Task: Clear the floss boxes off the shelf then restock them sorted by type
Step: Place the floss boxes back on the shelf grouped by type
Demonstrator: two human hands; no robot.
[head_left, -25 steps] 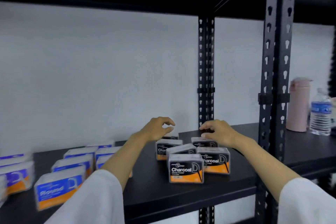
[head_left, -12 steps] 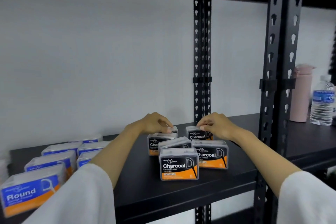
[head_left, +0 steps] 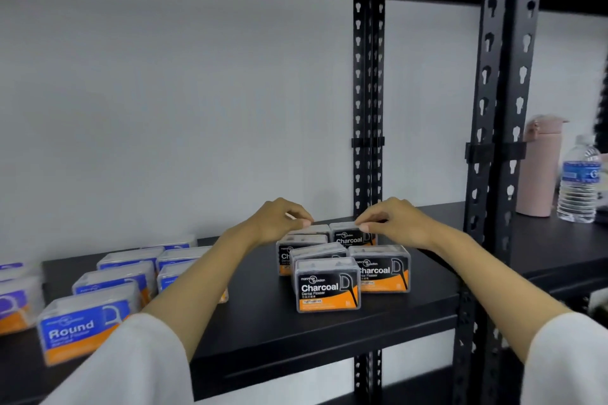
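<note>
Two groups are already sorted on the shelf (head_left: 263, 335) — Round boxes (head_left: 82, 332) left of the Charcoal cluster (head_left: 342, 268). At the cluster's back row, one box is pinched by the left hand (head_left: 279, 223), another (head_left: 350, 235) by the right hand (head_left: 394, 220). Restocking seems nearly done; next, both likely need squaring into line.

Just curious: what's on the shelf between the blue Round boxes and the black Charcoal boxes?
In the head view, only the left forearm crosses above; the shelf between the Round boxes and the Charcoal boxes is bare.

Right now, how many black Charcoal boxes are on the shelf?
6 show: front, front right, one behind the front, left, two at the back. More may be hidden.
</note>
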